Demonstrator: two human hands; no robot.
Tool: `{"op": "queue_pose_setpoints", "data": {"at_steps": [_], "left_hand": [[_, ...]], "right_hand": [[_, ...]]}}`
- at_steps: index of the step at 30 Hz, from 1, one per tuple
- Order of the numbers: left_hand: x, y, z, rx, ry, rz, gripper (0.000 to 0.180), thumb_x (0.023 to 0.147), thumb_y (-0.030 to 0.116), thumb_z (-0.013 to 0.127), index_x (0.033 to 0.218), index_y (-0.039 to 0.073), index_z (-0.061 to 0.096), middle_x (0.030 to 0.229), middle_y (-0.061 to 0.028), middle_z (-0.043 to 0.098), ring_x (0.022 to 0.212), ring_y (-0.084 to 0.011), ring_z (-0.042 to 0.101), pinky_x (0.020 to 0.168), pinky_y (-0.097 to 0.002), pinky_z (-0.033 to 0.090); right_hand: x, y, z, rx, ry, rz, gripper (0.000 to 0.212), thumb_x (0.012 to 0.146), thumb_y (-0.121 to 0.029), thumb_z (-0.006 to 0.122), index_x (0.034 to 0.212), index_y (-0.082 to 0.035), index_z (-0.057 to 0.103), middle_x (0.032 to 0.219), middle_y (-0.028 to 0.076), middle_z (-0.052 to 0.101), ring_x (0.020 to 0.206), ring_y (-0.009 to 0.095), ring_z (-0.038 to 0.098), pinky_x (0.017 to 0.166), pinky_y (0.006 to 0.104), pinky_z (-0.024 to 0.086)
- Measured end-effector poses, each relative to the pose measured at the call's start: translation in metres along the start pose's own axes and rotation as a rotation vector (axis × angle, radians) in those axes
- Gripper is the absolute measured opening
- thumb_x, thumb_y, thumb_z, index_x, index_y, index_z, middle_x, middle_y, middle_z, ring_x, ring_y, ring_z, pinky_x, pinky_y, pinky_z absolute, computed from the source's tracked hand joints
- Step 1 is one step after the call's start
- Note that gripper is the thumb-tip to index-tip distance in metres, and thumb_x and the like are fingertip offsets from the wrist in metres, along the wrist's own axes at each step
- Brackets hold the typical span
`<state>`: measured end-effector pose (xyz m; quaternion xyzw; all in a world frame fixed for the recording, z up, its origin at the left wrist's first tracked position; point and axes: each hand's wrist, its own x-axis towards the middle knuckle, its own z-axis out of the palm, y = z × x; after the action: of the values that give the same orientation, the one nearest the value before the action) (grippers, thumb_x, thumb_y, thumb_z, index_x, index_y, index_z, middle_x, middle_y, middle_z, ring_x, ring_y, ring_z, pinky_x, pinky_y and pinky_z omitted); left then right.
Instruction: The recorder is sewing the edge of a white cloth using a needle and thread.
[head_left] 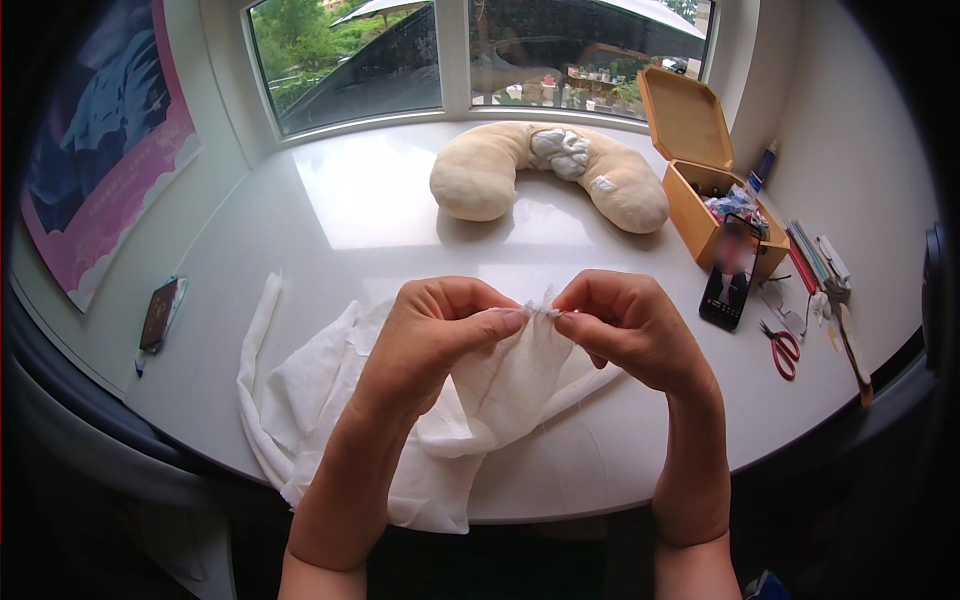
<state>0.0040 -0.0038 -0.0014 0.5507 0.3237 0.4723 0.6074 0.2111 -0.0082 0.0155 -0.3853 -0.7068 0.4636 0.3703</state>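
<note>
In the head view, our left hand (pixel 430 320) and right hand (pixel 630 325) pinch a bunched edge of thin white woven cloth (pixel 505 385) between thumbs and fingers, above the glossy white worktop (pixel 330 210). We judge that only this short stretch is gathered, the rest left loose and crumpled over the worktop, apart from the beige, curved, stuffed fabric cushion (pixel 475 180) beyond.

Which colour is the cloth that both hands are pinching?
The cloth is white, with no visible pattern; the head view shows it.
</note>
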Motion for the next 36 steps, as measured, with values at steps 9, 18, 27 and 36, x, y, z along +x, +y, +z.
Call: {"op": "queue_pose_setpoints", "data": {"at_steps": [9, 18, 27, 36], "left_hand": [[0.0008, 0.0014, -0.0021, -0.077, 0.011, -0.048, 0.016, 0.078, 0.012, 0.07, 0.084, -0.002, 0.067, 0.073, -0.0072, 0.065, 0.065, -0.009, 0.06, 0.063, -0.0205, 0.049], [-0.0003, 0.0037, -0.006, -0.176, -0.097, -0.125, 0.017, 0.079, 0.015, 0.068, 0.083, -0.001, 0.065, 0.076, -0.0068, 0.065, 0.067, -0.009, 0.059, 0.064, -0.0206, 0.048], [-0.0003, 0.0046, -0.0053, -0.212, -0.146, -0.145, 0.016, 0.079, 0.016, 0.068, 0.082, 0.001, 0.065, 0.075, -0.0057, 0.064, 0.067, -0.0094, 0.059, 0.065, -0.0207, 0.047], [-0.0012, 0.003, -0.0018, -0.201, -0.169, -0.18, 0.017, 0.081, 0.017, 0.067, 0.085, 0.0, 0.064, 0.076, -0.0044, 0.063, 0.068, -0.0079, 0.057, 0.065, -0.0201, 0.046]], "right_hand": [[-0.0002, 0.0022, -0.0043, 0.009, -0.029, -0.028, 0.014, 0.087, -0.013, 0.06, 0.089, 0.001, 0.063, 0.066, -0.003, 0.056, 0.055, 0.002, 0.048, 0.049, 0.0169, 0.04], [0.0001, 0.004, -0.0061, 0.092, -0.093, -0.015, 0.015, 0.087, -0.014, 0.061, 0.092, 0.0, 0.063, 0.066, -0.003, 0.056, 0.056, 0.002, 0.048, 0.049, 0.0168, 0.039], [-0.0003, 0.0049, -0.0053, 0.142, -0.116, -0.019, 0.016, 0.088, -0.016, 0.061, 0.094, -0.001, 0.063, 0.067, -0.002, 0.056, 0.057, 0.003, 0.048, 0.049, 0.0169, 0.039], [0.0005, 0.004, -0.0031, 0.145, -0.144, -0.023, 0.017, 0.088, -0.016, 0.061, 0.096, -0.001, 0.062, 0.067, -0.002, 0.057, 0.056, 0.003, 0.049, 0.049, 0.017, 0.04]]}}
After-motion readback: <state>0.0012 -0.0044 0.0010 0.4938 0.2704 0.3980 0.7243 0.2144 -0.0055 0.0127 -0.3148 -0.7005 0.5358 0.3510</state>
